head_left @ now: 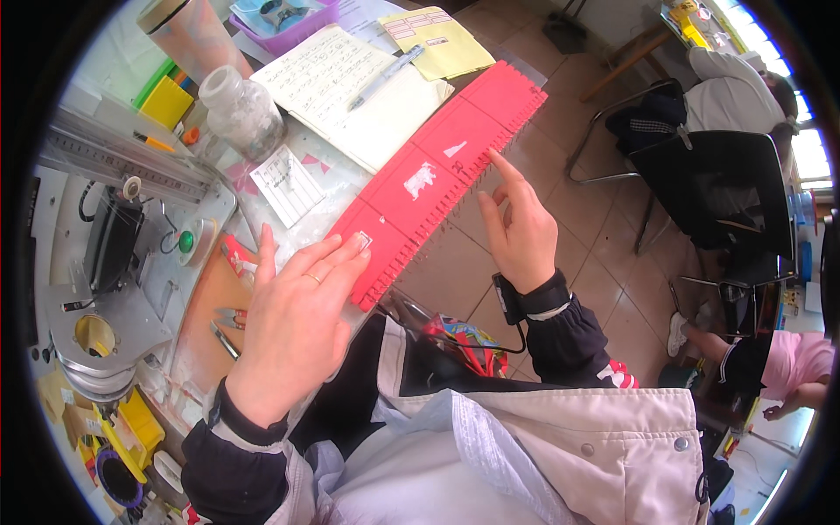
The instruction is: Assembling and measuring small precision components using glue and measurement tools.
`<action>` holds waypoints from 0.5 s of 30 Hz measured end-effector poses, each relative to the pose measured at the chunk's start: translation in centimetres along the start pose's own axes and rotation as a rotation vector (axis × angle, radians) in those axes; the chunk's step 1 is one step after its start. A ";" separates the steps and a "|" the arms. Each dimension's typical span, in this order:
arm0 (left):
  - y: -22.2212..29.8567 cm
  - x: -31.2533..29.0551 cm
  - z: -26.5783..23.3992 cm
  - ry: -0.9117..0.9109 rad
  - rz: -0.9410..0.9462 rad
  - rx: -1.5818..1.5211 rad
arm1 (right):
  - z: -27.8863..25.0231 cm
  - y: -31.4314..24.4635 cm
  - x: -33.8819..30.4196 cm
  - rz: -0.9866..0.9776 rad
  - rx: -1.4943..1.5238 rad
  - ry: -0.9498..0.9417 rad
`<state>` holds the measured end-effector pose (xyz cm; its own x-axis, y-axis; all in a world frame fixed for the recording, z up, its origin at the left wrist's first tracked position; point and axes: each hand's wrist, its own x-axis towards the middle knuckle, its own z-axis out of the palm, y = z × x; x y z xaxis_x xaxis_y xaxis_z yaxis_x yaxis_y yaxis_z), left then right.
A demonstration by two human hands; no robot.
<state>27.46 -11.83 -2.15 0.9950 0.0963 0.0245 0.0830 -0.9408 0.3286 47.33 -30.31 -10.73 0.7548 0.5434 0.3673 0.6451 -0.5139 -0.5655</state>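
Both hands on the red ruler [437, 175] at the bench edge.

Left hand [293, 324] lies flat, fingers spread, pressing the ruler's near end; right hand [521, 227] points, forefinger tip on the outer toothed edge, other fingers loosely curled, gripping nothing. Ruler runs diagonally along the table [210, 271] rim, partly overhanging. Looks like steadying and locating a mark; next calls for a firm left hand. Bench is crowded: notebook [350, 92] with pen [385, 77], jar [241, 109], pliers [229, 317]. Tiled floor; chairs [709, 188] and seated people to the right.

Left hand [293, 328] flat, right hand [521, 229] pointing
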 end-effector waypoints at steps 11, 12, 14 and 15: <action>0.0 0.0 0.0 0.004 -0.005 -0.002 | 0.0 0.7 0.5 -0.028 -0.031 0.040; 0.0 0.0 0.0 0.005 -0.007 -0.003 | -0.1 0.7 0.5 -0.026 -0.032 0.038; 0.0 0.0 0.1 0.005 -0.009 -0.006 | -0.2 0.7 0.7 -0.013 -0.033 0.051; -0.1 0.0 0.1 0.008 -0.008 -0.003 | -0.2 0.6 0.8 -0.001 -0.031 0.065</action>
<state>27.44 -11.80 -2.25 0.9939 0.1064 0.0295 0.0907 -0.9389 0.3320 48.29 -30.33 -10.64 0.7596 0.5003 0.4155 0.6485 -0.5345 -0.5420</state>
